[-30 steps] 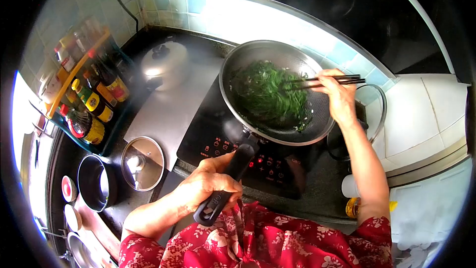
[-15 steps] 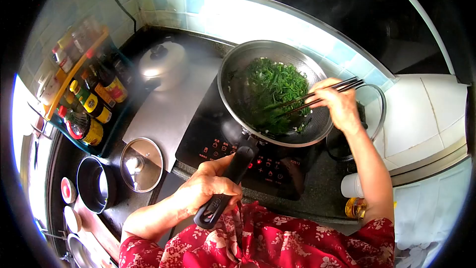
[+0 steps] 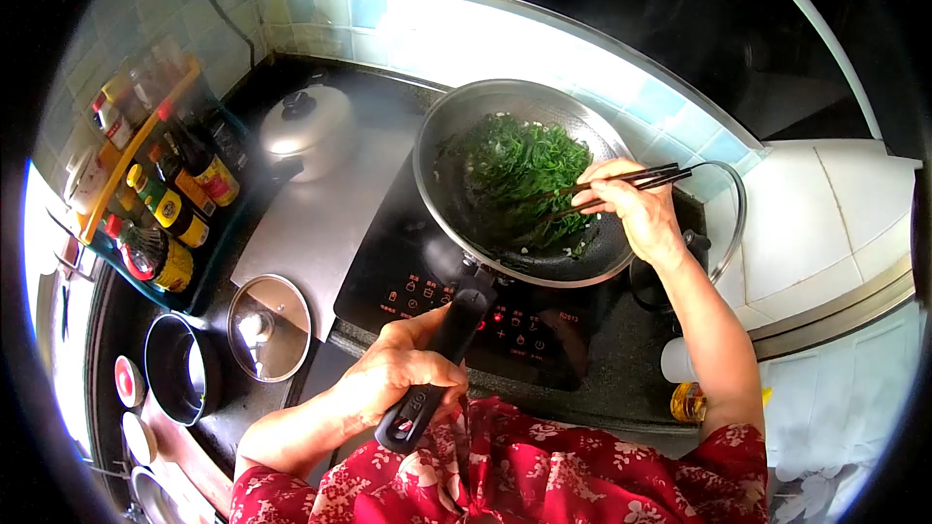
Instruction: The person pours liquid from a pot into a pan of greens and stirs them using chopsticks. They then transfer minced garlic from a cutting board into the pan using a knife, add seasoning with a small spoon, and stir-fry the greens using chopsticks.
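Note:
My left hand (image 3: 413,374) is wrapped round the black handle of a wok (image 3: 451,230). The wok sits on a black induction cooktop (image 3: 534,340) whose panel shows lit red marks. Chopped leafy greens (image 3: 529,160) with small white bits lie in the wok, heaped toward its far side. In my right hand (image 3: 636,209) I grip a pair of dark chopsticks (image 3: 636,178) over the wok's right rim. Their tips reach down into the greens, where they blur and cannot be made out.
Left of the cooktop stand a lidded pot (image 3: 309,131), a glass lid (image 3: 270,330) and a black saucepan (image 3: 182,369). A rack (image 3: 146,160) of sauce bottles is at far left. At right are a white cup (image 3: 677,361) and a range hood (image 3: 680,29) overhead.
The greens have been shifted and piled differently in the wok as the chopsticks moved through them. The whole view has slid slightly. My left hand keeps its hold on the handle.

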A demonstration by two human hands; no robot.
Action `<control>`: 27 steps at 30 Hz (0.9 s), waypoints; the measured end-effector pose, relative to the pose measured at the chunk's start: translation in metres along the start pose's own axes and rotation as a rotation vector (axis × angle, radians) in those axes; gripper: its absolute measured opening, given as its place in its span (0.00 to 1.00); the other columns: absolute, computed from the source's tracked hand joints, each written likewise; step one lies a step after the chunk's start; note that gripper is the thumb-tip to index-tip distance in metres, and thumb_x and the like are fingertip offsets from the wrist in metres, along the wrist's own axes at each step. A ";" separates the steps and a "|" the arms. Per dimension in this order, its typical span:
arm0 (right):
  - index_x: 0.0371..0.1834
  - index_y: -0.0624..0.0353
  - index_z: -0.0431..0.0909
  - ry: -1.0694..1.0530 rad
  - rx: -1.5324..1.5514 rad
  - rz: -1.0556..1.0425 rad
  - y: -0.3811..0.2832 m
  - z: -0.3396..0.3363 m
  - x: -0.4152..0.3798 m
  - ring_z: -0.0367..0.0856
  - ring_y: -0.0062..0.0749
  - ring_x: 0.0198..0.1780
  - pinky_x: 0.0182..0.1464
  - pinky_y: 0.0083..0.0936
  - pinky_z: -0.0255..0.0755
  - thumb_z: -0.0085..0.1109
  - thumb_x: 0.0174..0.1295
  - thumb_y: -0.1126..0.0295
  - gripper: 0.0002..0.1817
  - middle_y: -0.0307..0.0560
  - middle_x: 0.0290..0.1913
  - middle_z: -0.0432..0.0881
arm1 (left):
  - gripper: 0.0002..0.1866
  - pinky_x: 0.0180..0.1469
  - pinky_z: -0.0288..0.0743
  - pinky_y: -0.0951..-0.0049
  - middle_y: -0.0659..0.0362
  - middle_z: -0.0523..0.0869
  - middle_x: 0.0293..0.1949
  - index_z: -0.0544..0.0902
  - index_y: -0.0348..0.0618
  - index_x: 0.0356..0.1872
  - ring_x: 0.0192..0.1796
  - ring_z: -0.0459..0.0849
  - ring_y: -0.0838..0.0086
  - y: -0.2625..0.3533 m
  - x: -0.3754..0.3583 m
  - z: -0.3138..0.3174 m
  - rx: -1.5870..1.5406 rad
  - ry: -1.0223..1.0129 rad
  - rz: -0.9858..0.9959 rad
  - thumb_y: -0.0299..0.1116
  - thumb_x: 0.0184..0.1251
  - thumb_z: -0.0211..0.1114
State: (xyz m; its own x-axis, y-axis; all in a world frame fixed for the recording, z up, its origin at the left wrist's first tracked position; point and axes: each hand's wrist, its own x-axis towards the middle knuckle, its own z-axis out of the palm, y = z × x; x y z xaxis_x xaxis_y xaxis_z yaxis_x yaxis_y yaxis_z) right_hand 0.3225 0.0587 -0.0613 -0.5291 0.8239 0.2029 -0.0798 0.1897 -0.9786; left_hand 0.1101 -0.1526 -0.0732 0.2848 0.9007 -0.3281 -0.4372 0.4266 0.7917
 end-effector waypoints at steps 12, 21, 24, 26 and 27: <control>0.29 0.68 0.74 0.427 -0.090 -0.055 0.020 -0.068 0.051 0.81 0.36 0.29 0.29 0.26 0.76 0.53 0.52 0.75 0.06 0.51 0.29 0.78 | 0.27 0.19 0.68 0.82 0.60 0.75 0.17 0.67 0.30 0.52 0.18 0.75 0.79 0.000 -0.001 -0.001 -0.021 -0.018 -0.019 0.25 0.46 0.59; 0.31 0.68 0.71 0.240 0.191 0.044 0.002 0.011 0.060 0.81 0.44 0.29 0.28 0.32 0.77 0.49 0.55 0.77 0.05 0.56 0.30 0.78 | 0.35 0.18 0.66 0.79 0.55 0.74 0.18 0.60 0.33 0.59 0.16 0.73 0.75 0.000 -0.001 -0.003 -0.059 -0.044 -0.046 0.19 0.44 0.58; 0.29 0.70 0.73 0.075 0.228 0.036 0.000 0.031 0.046 0.81 0.42 0.29 0.29 0.31 0.79 0.50 0.55 0.76 0.06 0.56 0.29 0.78 | 0.34 0.18 0.66 0.80 0.56 0.74 0.17 0.60 0.32 0.59 0.16 0.73 0.75 0.000 -0.001 -0.001 -0.082 -0.029 -0.047 0.19 0.44 0.58; 0.29 0.70 0.74 0.043 0.165 -0.009 0.006 0.036 0.035 0.81 0.41 0.28 0.27 0.29 0.79 0.52 0.55 0.75 0.07 0.56 0.29 0.78 | 0.34 0.18 0.66 0.80 0.56 0.74 0.17 0.60 0.32 0.58 0.16 0.73 0.75 0.000 -0.001 -0.002 -0.079 -0.018 -0.055 0.18 0.44 0.58; 0.28 0.69 0.75 0.036 0.102 -0.033 0.007 0.029 0.033 0.81 0.39 0.26 0.24 0.25 0.78 0.53 0.54 0.75 0.06 0.56 0.28 0.78 | 0.31 0.18 0.66 0.81 0.58 0.74 0.17 0.63 0.31 0.57 0.17 0.73 0.78 -0.001 -0.001 -0.003 -0.044 -0.029 -0.032 0.21 0.45 0.58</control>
State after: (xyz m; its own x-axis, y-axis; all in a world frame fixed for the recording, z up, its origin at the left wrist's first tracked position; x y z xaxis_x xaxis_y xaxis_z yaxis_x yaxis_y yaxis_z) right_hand 0.2801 0.0718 -0.0626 -0.4940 0.8371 0.2348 -0.1837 0.1635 -0.9693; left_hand 0.1081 -0.1533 -0.0753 0.3234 0.8842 -0.3370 -0.4647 0.4586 0.7575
